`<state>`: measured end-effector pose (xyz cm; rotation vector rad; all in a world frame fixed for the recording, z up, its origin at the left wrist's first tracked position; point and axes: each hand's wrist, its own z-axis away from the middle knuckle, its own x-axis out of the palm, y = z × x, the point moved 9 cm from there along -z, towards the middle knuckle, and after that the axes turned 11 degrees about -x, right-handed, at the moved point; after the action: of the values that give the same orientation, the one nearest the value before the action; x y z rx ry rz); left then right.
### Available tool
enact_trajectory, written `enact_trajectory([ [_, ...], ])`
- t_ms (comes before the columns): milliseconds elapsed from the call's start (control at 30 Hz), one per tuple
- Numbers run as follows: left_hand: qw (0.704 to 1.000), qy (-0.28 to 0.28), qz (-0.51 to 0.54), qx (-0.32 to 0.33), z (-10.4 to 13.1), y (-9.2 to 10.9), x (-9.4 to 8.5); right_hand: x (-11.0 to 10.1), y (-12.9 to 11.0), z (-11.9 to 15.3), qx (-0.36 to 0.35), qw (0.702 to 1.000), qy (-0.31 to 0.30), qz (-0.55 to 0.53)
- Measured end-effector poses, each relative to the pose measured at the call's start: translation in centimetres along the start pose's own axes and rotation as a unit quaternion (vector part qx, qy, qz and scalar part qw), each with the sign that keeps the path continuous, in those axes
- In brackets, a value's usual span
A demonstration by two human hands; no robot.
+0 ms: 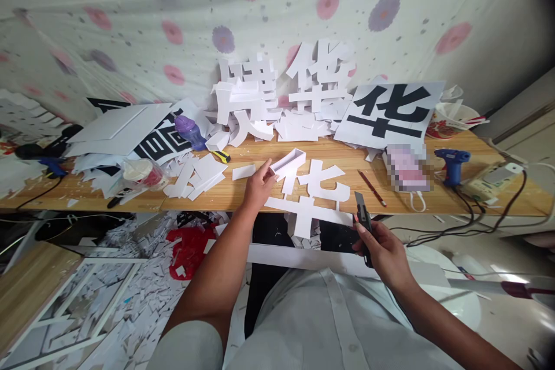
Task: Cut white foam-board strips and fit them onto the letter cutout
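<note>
A white foam-board character [318,208] lies at the table's front edge, its lower part jutting past it. Its upper-left stroke carries raised side walls, forming an open narrow box [293,161]. My left hand [259,185] grips the lower end of this walled stroke between thumb and fingers. In my right hand [385,250] is a black utility knife [363,217], blade out and pointing up, close to the character's right tip. A small white strip [243,172] lies just left of my left hand. A dark red pencil [372,188] rests right of the character.
Finished white characters [318,72] stand at the back. A printed character sheet [388,110], a phone [407,167], a blue glue gun [452,165] and a power strip [492,182] are right. A purple-capped bottle [189,132], a yellow-black cutter [222,156] and white offcuts [202,176] are left.
</note>
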<state>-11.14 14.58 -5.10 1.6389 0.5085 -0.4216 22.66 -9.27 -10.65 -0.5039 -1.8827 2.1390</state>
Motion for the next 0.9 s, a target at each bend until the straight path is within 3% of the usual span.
enact_trajectory([
  [167, 0.999, 0.001, 0.014, 0.036, 0.4, 0.7, -0.2, -0.1, -0.3, 0.0, 0.003, 1.0, -0.001, -0.003],
  [633, 1.0, 0.012, -0.007, -0.022, 0.3, -0.3, -0.1, -1.0, -0.7, -0.7, 0.003, 0.999, 0.015, -0.037],
  [900, 1.0, 0.013, -0.009, -0.016, 0.4, -0.2, 0.1, -1.1, -1.1, -0.3, -0.006, 0.999, 0.026, -0.033],
])
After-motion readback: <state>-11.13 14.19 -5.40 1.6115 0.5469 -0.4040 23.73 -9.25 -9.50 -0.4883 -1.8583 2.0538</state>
